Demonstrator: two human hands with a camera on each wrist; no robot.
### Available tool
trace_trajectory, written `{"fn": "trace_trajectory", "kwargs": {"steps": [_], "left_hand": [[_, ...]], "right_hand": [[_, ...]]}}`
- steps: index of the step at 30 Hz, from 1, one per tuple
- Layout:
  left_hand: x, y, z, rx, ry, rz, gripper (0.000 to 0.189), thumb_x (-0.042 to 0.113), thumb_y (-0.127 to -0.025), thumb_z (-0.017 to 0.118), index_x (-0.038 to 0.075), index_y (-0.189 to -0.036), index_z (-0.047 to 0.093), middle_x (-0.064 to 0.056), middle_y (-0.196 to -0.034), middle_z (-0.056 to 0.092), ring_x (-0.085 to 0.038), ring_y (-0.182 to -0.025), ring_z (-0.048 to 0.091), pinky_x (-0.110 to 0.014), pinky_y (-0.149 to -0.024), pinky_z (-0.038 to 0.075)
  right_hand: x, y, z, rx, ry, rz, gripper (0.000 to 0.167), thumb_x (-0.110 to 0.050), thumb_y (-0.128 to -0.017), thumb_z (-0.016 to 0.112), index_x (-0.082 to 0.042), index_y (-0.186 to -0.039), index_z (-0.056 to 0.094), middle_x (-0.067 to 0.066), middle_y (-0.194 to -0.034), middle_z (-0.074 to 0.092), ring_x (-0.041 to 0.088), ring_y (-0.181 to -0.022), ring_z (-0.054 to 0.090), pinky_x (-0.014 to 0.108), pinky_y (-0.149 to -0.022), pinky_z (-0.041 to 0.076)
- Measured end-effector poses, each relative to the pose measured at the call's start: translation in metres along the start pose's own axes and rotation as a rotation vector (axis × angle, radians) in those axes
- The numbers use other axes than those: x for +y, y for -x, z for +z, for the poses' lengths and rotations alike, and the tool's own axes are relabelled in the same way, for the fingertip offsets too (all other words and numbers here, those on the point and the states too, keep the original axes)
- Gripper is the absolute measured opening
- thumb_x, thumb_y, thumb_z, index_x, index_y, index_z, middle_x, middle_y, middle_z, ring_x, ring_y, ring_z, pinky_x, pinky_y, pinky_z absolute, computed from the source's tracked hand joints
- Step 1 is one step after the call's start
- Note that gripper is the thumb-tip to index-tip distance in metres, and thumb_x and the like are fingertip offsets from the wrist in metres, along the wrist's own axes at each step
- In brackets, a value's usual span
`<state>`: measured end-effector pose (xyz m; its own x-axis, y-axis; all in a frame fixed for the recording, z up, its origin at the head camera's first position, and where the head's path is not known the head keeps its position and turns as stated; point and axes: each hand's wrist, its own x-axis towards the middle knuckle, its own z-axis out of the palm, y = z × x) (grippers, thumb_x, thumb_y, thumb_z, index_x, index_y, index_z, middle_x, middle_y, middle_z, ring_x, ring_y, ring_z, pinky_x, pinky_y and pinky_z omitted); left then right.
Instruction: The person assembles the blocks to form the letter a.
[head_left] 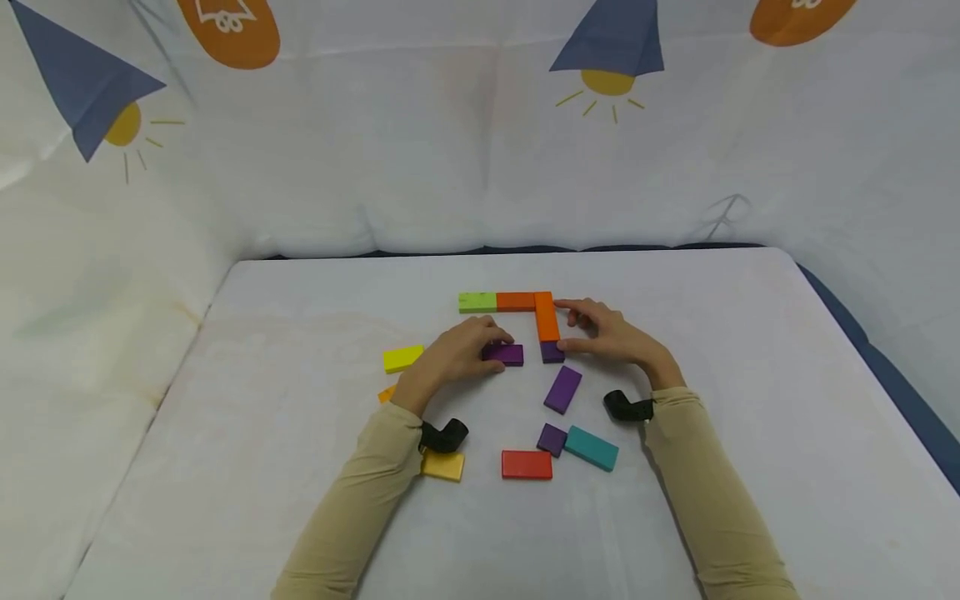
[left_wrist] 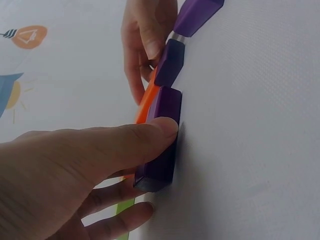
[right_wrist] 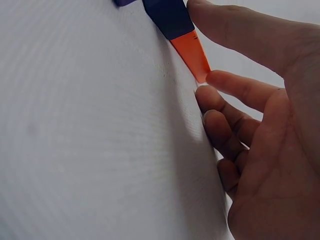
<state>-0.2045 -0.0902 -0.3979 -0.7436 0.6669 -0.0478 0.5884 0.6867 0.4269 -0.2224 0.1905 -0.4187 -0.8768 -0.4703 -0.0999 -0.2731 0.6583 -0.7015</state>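
Observation:
My left hand (head_left: 457,350) pinches a purple block (head_left: 508,355) lying on the table, thumb on its near side; in the left wrist view the purple block (left_wrist: 159,165) shows beneath the thumb. Up and to the right, my right hand (head_left: 611,333) touches the right side of a row: its thumb is at a small dark purple block (head_left: 552,352), its index fingertip at the far end of an upright-running orange block (head_left: 547,317). In the right wrist view the other fingers curl loosely beside the orange block (right_wrist: 192,55). An orange-red block (head_left: 515,302) and a green block (head_left: 477,302) continue the row leftward.
Nearer me lie a purple block (head_left: 562,390), a small purple block (head_left: 551,440), a teal block (head_left: 592,448) and a red block (head_left: 527,465). Yellow blocks (head_left: 403,359) and a partly hidden orange-yellow one (head_left: 386,394) lie by the left arm. White cloth (head_left: 480,167) hangs behind the table.

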Motion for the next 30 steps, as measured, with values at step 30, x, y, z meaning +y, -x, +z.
{"fn": "trace_trajectory", "kwargs": {"steps": [30], "left_hand": [[0.0037, -0.0010, 0.0007, 0.067, 0.011, 0.045, 0.038, 0.023, -0.086, 0.070, 0.010, -0.121, 0.064, -0.005, -0.113, 0.061, -0.016, -0.099, 0.056, -0.028, -0.090, 0.045]], "right_hand": [[-0.0009, 0.0027, -0.0025, -0.018, -0.038, -0.030, 0.065, -0.034, -0.087, 0.067, -0.014, -0.143, 0.039, 0.007, -0.107, 0.049, 0.022, -0.102, 0.042, 0.040, -0.088, 0.034]]}}
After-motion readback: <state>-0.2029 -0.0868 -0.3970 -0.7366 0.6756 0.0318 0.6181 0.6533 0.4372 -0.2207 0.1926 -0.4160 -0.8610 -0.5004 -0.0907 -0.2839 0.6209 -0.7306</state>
